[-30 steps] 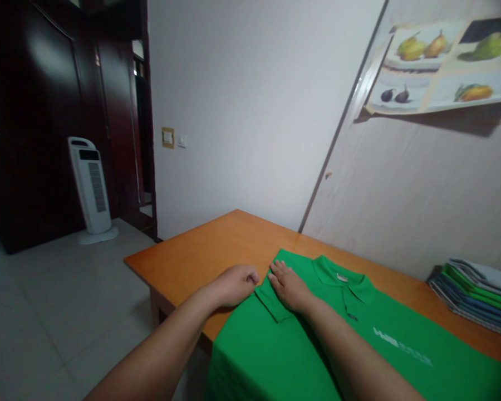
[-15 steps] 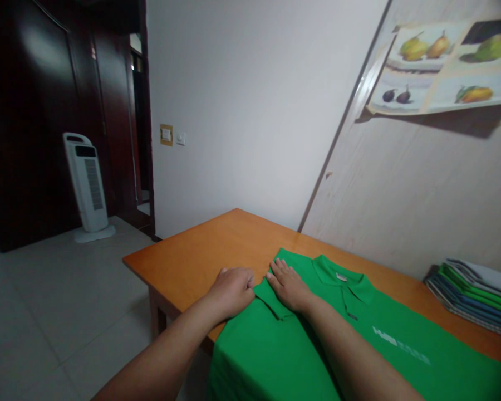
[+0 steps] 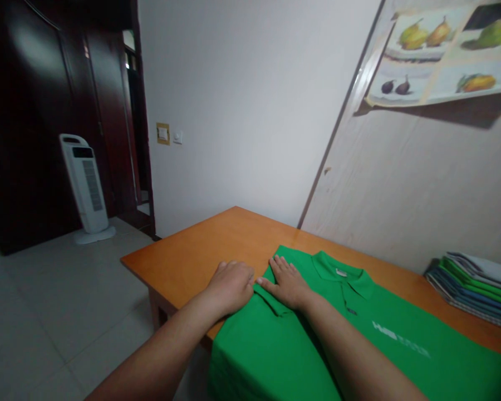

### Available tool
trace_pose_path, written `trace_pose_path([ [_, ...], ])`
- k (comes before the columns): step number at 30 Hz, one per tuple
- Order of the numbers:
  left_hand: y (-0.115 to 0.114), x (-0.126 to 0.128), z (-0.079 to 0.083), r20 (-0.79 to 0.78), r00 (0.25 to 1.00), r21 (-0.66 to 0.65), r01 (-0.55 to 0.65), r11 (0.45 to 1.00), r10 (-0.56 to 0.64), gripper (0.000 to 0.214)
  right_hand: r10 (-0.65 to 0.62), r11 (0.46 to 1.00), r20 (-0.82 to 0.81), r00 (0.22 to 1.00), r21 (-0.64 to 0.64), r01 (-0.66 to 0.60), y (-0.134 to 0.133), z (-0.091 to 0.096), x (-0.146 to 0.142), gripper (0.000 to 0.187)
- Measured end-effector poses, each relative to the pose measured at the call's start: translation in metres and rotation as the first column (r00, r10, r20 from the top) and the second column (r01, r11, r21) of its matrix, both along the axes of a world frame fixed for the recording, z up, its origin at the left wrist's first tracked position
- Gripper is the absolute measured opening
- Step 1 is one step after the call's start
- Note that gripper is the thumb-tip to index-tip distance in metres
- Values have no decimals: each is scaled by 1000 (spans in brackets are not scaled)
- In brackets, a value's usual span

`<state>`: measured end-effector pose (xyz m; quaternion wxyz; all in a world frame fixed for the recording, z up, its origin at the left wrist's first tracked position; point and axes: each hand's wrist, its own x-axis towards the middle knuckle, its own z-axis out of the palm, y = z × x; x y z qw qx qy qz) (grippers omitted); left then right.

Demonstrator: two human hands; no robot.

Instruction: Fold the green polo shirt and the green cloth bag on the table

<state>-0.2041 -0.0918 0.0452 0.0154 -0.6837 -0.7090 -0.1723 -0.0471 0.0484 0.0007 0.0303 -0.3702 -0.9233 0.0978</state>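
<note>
A green polo shirt (image 3: 384,306) lies front side up on the table, its collar towards the wall and white lettering on the chest. Its left-hand part is folded over and hangs past the table's near edge. My left hand (image 3: 232,287) is closed at the outer edge of the sleeve, pinching the cloth; its fingertips are mostly hidden. Beside it my right hand (image 3: 290,283) lies flat on the shirt near the shoulder, fingers stretched out and thumb pointing towards my left hand.
The wooden table (image 3: 200,239) has its corner at the left. A stack of folded clothes (image 3: 476,289) sits at the right by the wall. On the floor at the far left stands a white tower heater or fan (image 3: 87,189). Fruit pictures (image 3: 442,55) hang on the wall.
My right thumb has spread out towards my left hand. My left hand has turned slightly, its back now more upward. The view has shifted a little; the shirt lies much the same.
</note>
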Motion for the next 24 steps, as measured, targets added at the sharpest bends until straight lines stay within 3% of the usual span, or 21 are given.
trace_pose_path([
  [4,5,13,-2,28,990,107,136,985,-140,11,13,1000,15,1000,10,-13,3,-1,0,89],
  [9,5,26,-12,105,923,58,367,928,-371,23,32,999,60,998,13,-33,4,0,2,78],
  [17,-5,17,-17,158,871,56,461,885,-464,30,17,1000,33,999,0,-17,0,3,1,81],
  [24,-9,25,-14,147,893,60,420,905,-424,26,15,1000,78,997,-5,-15,1,5,1,77],
])
